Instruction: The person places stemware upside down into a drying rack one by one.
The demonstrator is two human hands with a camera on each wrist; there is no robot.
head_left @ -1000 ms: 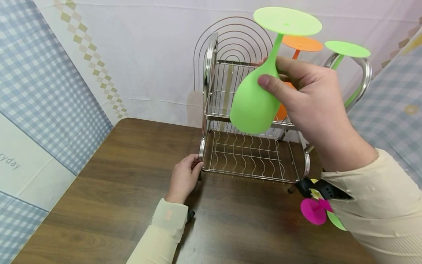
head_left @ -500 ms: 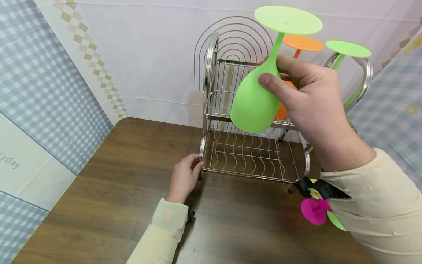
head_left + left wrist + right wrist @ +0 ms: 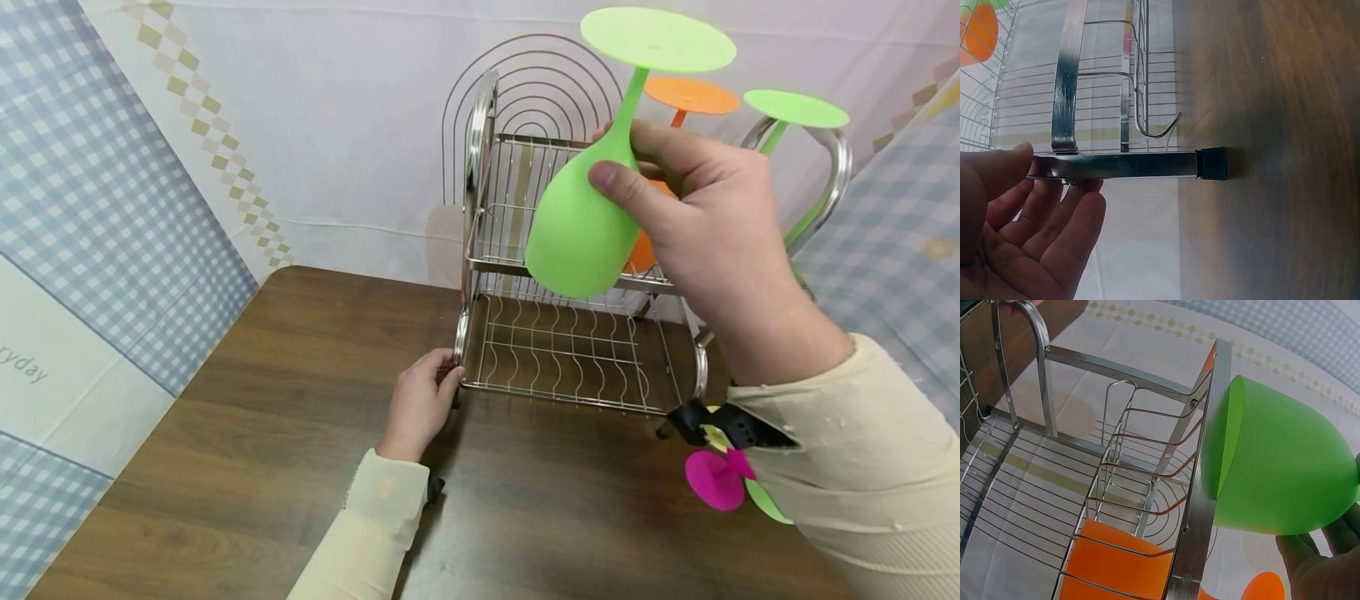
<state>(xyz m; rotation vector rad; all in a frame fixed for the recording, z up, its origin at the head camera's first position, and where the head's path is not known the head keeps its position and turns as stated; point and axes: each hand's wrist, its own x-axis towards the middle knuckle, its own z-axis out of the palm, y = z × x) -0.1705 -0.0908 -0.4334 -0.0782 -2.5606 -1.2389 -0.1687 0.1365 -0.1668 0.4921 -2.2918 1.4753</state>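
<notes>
My right hand [image 3: 712,208] grips a green plastic wine glass [image 3: 581,229], pinching the top of its bowl near the stem. The glass is upside down and slightly tilted, in front of the upper tier of a two-tier metal dish rack [image 3: 570,407]. In the right wrist view, the bowl's rim is beside the rack's upper bar; I cannot tell whether they touch. My left hand [image 3: 420,404] holds the rack's front left leg between thumb and fingers, as the left wrist view shows. An orange wine glass [image 3: 690,96] stands inverted on the upper tier, partly hidden by my right hand.
Another green wine glass [image 3: 795,108] is inverted at the rack's right side. Beside the right sleeve, a magenta wine glass base [image 3: 714,481] lies low, with green and yellow pieces partly covered. The rack stands on a brown wooden table [image 3: 300,400] against a white cloth backdrop [image 3: 337,125].
My right hand and the green wine glass have risen very slightly. The left hand keeps its hold on the rack's leg.
</notes>
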